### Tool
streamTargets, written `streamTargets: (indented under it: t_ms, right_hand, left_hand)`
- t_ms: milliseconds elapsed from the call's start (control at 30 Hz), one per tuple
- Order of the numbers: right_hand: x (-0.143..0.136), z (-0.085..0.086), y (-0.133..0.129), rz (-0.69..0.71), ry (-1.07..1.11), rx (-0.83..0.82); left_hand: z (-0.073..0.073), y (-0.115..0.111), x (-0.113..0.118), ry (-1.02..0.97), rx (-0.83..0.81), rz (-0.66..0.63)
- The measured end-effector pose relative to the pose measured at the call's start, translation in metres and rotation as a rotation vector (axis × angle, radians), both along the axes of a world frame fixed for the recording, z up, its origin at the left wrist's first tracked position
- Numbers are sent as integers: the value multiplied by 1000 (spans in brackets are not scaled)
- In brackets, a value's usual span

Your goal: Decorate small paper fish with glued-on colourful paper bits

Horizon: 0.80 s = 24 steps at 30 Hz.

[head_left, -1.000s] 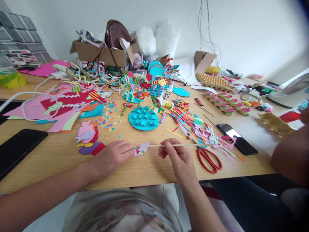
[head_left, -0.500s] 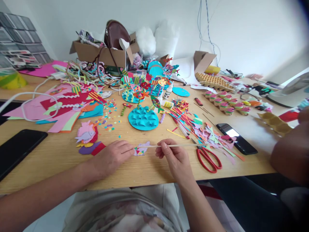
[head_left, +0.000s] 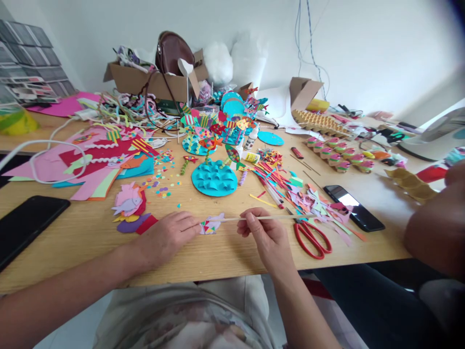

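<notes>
The left hand [head_left: 167,238] lay palm down on the wooden table [head_left: 218,259], its fingers almost straight and close together, and the fingertips were at the left edge of one pale purple paper fish [head_left: 214,224]. This fish lay flat between the two hands and carried several small coloured pieces, too small to count surely. The right hand [head_left: 267,235] was closed, gripping one thin stick [head_left: 286,217] between thumb and fingers. The left end of the stick reached over the fish; I cannot tell if it touched.

Taking the fish as the centre of the clock, one blue disc [head_left: 214,182] with raised flaps was at 12 o'clock. At 1 o'clock stood one white bottle [head_left: 251,138]. At 2 o'clock there was one red lighter [head_left: 297,152]. One pair of scissors [head_left: 313,238] with red handles lay between 3 and 4 o'clock. There were two phones, one black phone [head_left: 31,228] at 9 o'clock and one shiny phone [head_left: 354,208] near 3 o'clock. One pile of paper shapes [head_left: 130,199] lay near 10 o'clock.
</notes>
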State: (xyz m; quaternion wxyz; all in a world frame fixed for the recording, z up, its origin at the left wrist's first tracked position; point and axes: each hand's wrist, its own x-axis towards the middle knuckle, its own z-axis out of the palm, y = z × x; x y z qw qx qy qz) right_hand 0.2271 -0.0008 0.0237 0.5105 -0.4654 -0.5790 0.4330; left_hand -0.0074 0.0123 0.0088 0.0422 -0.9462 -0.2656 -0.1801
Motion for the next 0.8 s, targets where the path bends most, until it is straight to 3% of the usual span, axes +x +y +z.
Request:
streamTargets:
  t_ms: [800]
  right_hand:
    - [-5, 2, -3, 39, -25, -6]
  left_hand:
    - [0, 0, 0, 1, -1, 11]
